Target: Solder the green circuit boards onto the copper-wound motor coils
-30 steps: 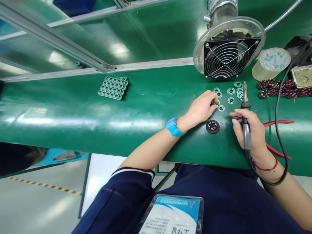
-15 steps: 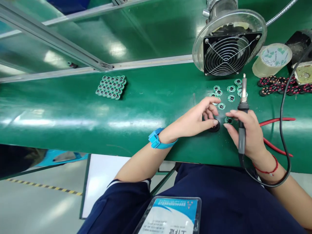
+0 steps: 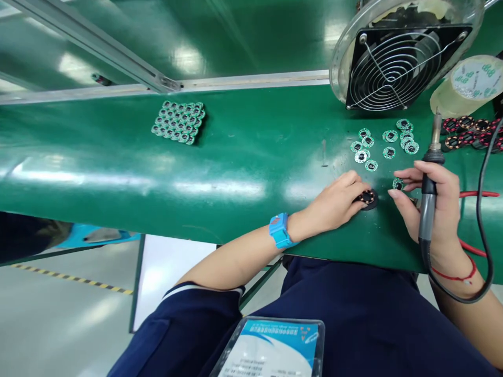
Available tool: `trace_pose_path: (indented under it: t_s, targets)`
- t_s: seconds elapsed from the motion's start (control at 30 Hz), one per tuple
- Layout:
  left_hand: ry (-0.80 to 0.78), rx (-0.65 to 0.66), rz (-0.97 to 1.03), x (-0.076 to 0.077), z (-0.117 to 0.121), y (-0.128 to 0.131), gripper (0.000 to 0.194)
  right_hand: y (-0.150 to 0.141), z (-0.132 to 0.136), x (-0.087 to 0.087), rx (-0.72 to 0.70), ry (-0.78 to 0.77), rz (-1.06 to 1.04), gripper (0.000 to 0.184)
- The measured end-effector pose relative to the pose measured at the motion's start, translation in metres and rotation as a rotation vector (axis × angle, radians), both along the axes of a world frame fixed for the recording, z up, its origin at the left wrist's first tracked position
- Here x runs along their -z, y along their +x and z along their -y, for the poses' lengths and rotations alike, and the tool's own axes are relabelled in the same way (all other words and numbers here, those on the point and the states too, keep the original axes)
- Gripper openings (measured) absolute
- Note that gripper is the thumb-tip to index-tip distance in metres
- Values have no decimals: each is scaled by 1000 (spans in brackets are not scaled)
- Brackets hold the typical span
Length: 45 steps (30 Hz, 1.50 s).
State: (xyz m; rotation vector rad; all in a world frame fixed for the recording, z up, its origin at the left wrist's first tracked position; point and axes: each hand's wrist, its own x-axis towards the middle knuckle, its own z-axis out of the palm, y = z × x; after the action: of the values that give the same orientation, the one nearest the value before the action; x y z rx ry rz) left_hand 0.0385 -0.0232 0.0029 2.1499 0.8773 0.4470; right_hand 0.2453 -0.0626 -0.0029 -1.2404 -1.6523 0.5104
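Across the green surface [image 3: 251, 157], one black round jig [image 3: 372, 205] bearing a coil ring [image 3: 367, 197] is covered by the curled fingers of the left hand [image 3: 334, 203]. One soldering iron [image 3: 428, 199] is gripped in the right hand [image 3: 438, 204], and one small circuit board [image 3: 398, 184] is pinched in the same hand. About a dozen loose boards [image 3: 371, 165] lie just beyond, a cluster of roughly thirty boards [image 3: 178, 122] well to the left, and one extractor fan [image 3: 401, 68] and one tape roll [image 3: 467, 86] behind.

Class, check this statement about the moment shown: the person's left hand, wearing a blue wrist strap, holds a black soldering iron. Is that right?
No, the hand is wrong. The head view shows the black soldering iron held in the right hand, not the left. The left hand does wear the blue wrist strap.
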Motion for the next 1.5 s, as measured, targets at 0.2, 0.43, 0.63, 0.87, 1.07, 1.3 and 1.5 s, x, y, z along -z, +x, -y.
trace_pose_path:
  t_s: [0.2,0.43,0.63,0.87,1.07,1.3,1.5]
  targets:
    - [-12,-57,52,5,5,11,24,-6,8,-7,-150,-95,53,62]
    - [-111,-86,171,7,2,0,26,-15,4,-3,-262,-170,163,58]
    - [-150,-72,206,3,-1,-3,11,-9,0,-4,-233,-125,281,58]
    - [-146,-31,257,1,-8,-5,7,-11,-2,-1,-240,-106,423,54]
    - [-192,-52,266,-2,-8,0,6,-12,0,-2,-229,-112,363,56]
    - [-212,-76,282,0,-6,2,6,-24,5,-15,-120,-1,288,60]
    - [-262,-87,286,-2,-8,2,5,-33,9,-12,-44,-29,301,60]
